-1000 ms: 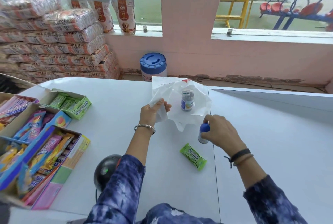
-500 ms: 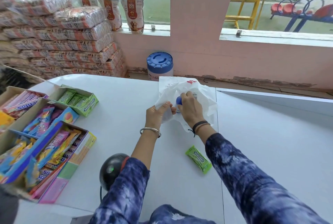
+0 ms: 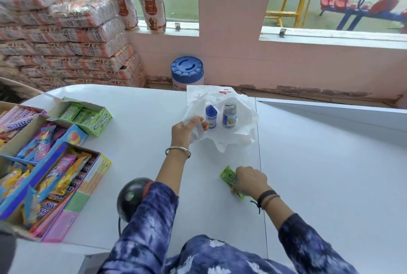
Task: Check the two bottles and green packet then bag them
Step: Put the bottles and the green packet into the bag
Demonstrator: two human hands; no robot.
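A white plastic bag (image 3: pixel 240 117) lies open on the white counter (image 3: pixel 141 141). Inside it stand two small bottles: a blue-capped bottle (image 3: pixel 211 117) on the left and a grey-capped bottle (image 3: pixel 229 116) on the right. My left hand (image 3: pixel 187 129) grips the bag's left edge and holds it open. The green packet (image 3: pixel 229 178) lies flat on the counter nearer to me. My right hand (image 3: pixel 250 180) rests on top of it with the fingers closing around its right part, which they hide.
A black dome scanner (image 3: pixel 132 198) sits near my left elbow. Open cardboard boxes of sweets (image 3: pixel 50 163) and a green gum box (image 3: pixel 88 117) fill the counter's left side. Beyond the counter stand a blue-lidded tub (image 3: pixel 187 71) and stacked sacks (image 3: pixel 66 38).
My right hand carried the blue-capped bottle into the bag, left it standing there, then drew back to the green packet. My left hand kept hold of the bag.
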